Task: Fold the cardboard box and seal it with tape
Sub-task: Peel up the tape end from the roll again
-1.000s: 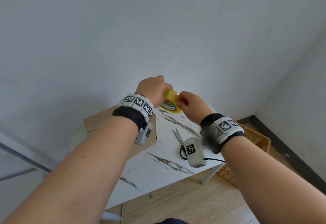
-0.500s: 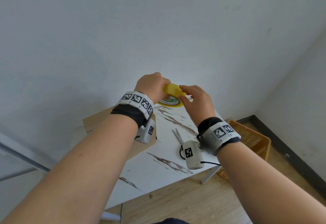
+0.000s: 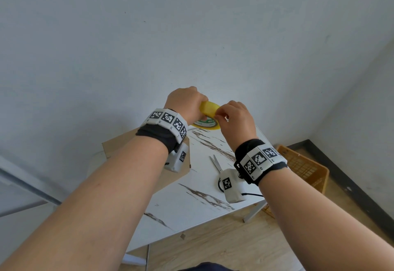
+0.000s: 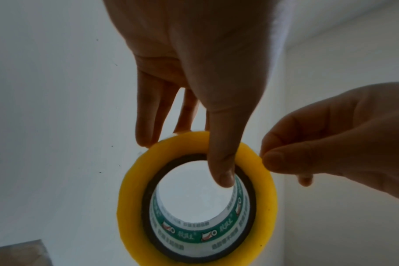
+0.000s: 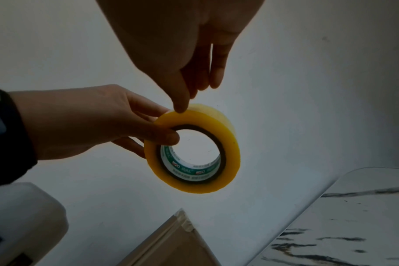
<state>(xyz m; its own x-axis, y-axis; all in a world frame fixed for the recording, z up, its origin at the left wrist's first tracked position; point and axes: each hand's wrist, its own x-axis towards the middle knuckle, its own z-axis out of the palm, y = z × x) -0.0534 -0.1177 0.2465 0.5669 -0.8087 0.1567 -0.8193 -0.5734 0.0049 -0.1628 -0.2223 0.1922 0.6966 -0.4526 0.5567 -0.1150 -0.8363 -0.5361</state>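
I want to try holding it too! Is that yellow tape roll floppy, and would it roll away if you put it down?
Probably not floppy: the tape roll keeps its round ring shape while the left hand grips only one edge. Likely light, since the fingers alone hold it up. Set on its edge on the table, it could well roll; laid flat, it should stay.

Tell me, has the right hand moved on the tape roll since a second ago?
Yes. The right hand has shifted slightly toward the wall, away from the scissors, its fingertips now picking at the tape roll.

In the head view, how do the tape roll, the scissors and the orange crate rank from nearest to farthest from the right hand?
1. Tape roll: pinched by the right hand.
2. Scissors: on the table, below the wrist.
3. Orange crate: on the floor, far right.
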